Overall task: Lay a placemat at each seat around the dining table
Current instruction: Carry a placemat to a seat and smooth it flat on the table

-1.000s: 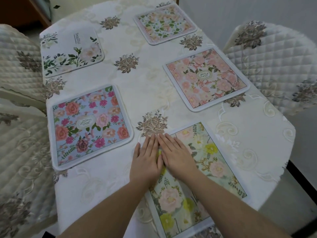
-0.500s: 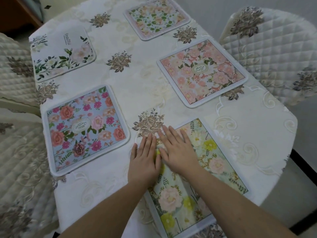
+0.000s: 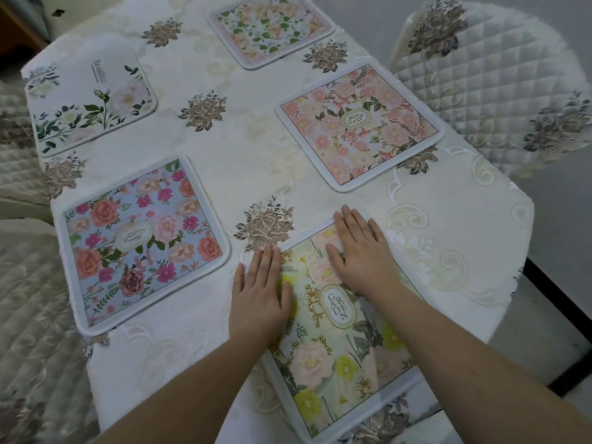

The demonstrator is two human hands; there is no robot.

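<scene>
A pale green and yellow floral placemat [image 3: 333,357] marked "GARDEN" lies flat at the table's near end. My left hand [image 3: 261,290] rests palm down on its left edge, fingers together. My right hand [image 3: 362,251] lies flat on its far part, fingers spread. Neither hand grips anything. Several other placemats lie on the table: a blue one with pink roses [image 3: 141,245] at the left, a white one with green leaves [image 3: 89,100] at the far left, a pink floral one [image 3: 358,123] at the right, and a light floral one [image 3: 272,30] at the far end.
The dining table [image 3: 243,149] wears a cream embroidered cloth with brown flower motifs. Quilted chairs stand at the right [image 3: 499,78] and at the left [image 3: 22,315]. A grey floor shows past the table's right edge.
My hands have slid apart on the near placemat: the right one moved farther up and right, uncovering the "GARDEN" label. The view has tilted slightly.
</scene>
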